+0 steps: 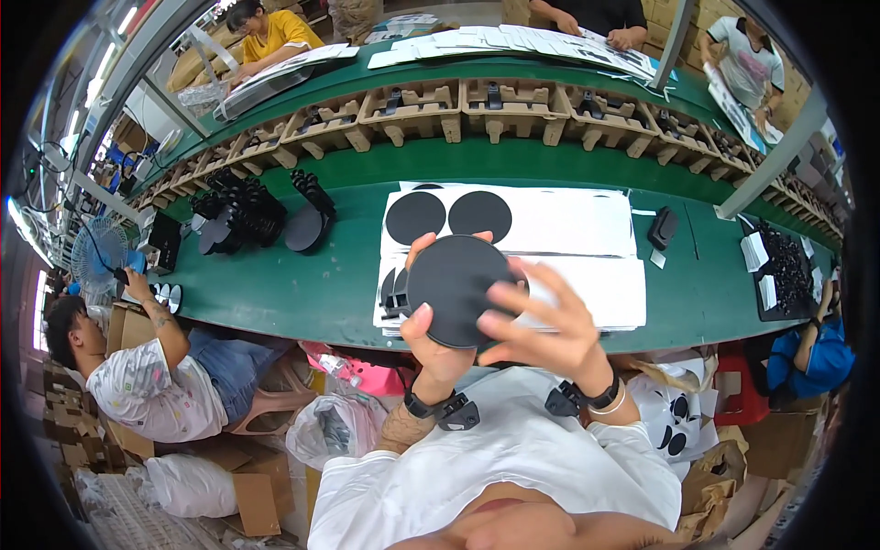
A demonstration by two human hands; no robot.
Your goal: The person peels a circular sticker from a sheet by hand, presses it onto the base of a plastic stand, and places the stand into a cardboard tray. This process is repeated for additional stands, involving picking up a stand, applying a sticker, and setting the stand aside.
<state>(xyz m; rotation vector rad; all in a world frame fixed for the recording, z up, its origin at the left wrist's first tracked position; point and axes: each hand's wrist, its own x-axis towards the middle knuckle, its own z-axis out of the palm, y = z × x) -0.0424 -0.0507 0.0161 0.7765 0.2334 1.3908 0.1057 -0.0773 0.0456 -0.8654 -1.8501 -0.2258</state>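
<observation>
My left hand (pixel 433 353) grips a black round base (pixel 456 289) by its edge, thumb on the near side and fingertips at the far side. The base's flat face is turned up, and a small black bracket (pixel 396 301) juts out at its left. Over the right part of the base is my right hand (pixel 559 335), its fingers spread and smeared by motion; whether they touch the face I cannot tell. Beneath both hands, white sheets (pixel 587 225) lie on the green table (pixel 266 289), with black round discs (pixel 479 216) on them.
Black stands (pixel 240 215) cluster at the left, beside a single stand (pixel 307 227). A black block-shaped part (pixel 663 227) sits right of the sheets. Brown trays (pixel 412 108) line the far edge. A tray of small black parts (pixel 786 270) is far right. Other people work around.
</observation>
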